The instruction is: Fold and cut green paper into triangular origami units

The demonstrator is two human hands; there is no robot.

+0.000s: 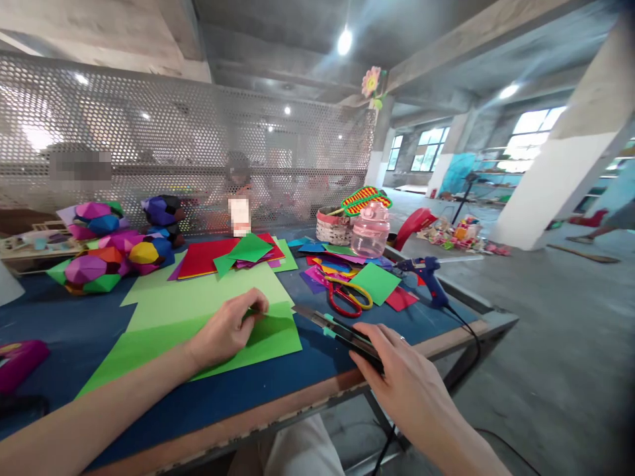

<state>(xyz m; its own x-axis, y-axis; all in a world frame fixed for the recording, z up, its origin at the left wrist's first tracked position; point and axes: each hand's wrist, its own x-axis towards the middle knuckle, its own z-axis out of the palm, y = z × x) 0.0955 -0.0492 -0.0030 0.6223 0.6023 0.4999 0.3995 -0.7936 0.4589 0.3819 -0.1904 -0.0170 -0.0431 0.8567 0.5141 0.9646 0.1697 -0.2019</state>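
My left hand [225,330] rests on a large green paper sheet [163,324] on the blue table top, fingers pinching the paper near its right side. My right hand [397,370] grips a black utility knife with teal parts [337,328], whose blade tip points toward the sheet's right edge. The sheet lies flat, with a lighter green sheet [198,291] under or behind it.
Red-and-yellow scissors [347,297], loose coloured paper squares [377,281], a blue glue gun [426,274] with its cord, a pink bottle [371,231], a woven basket [333,227] and coloured paper polyhedra [106,248] lie around. A perforated metal screen [173,139] stands behind; a person sits beyond it.
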